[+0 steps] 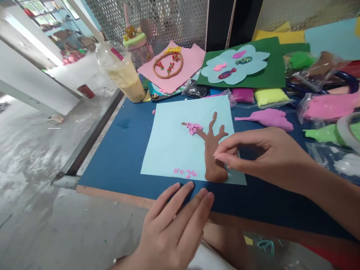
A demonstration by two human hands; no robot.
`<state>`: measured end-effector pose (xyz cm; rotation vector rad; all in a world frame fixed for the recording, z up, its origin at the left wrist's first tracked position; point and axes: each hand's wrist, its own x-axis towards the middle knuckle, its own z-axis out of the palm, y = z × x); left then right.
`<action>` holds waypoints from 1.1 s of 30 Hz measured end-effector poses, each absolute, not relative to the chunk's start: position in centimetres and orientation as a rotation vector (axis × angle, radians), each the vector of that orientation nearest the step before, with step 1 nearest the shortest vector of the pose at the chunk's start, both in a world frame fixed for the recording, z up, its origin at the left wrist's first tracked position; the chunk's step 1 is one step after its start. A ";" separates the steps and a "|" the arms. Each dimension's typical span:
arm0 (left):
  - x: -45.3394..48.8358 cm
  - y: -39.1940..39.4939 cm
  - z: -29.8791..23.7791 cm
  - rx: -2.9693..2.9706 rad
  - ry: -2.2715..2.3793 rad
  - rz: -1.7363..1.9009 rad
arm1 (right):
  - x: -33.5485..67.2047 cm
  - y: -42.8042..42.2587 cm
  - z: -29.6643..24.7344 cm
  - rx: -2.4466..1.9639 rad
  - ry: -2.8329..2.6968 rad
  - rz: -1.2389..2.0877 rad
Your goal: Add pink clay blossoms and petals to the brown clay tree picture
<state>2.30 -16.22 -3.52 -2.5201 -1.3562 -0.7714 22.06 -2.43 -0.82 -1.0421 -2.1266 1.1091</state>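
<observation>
A light blue sheet of paper (168,142) lies on the dark blue table, bearing a brown clay tree (213,157) with several branches. Clustered pink clay blossoms (194,128) cover the left branch. Small flat pink clay pieces (191,173) rest along the sheet's lower edge. Over the trunk, my right hand (267,161) pinches thumb and forefinger together; anything between the tips is too small to make out. My left hand (177,225) is open, palm down, its fingers stretched out at the table's front edge, just below the flat pink pieces.
A plastic drink cup (122,77) stands at the table's back left. Behind the sheet lie pink paper with a brown clay ring (168,65) and a cloud-shaped card (236,65) with clay fish. Bagged clay (329,107) and a tape roll (350,131) crowd the right.
</observation>
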 end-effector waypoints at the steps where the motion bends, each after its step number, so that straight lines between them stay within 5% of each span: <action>1: 2.2 -16.4 -3.5 -2.531 -1.346 -0.738 | 22.1 -2.4 -0.8 -1.041 -2.119 1.111; 16: 1.8 -17.8 -3.1 -2.499 -1.259 -0.480 | 22.3 -2.3 -1.6 -1.003 -2.118 1.064; 33: 1.2 -15.8 -3.0 -2.396 -1.420 -0.894 | 22.3 -2.1 -1.5 -1.010 -2.126 1.089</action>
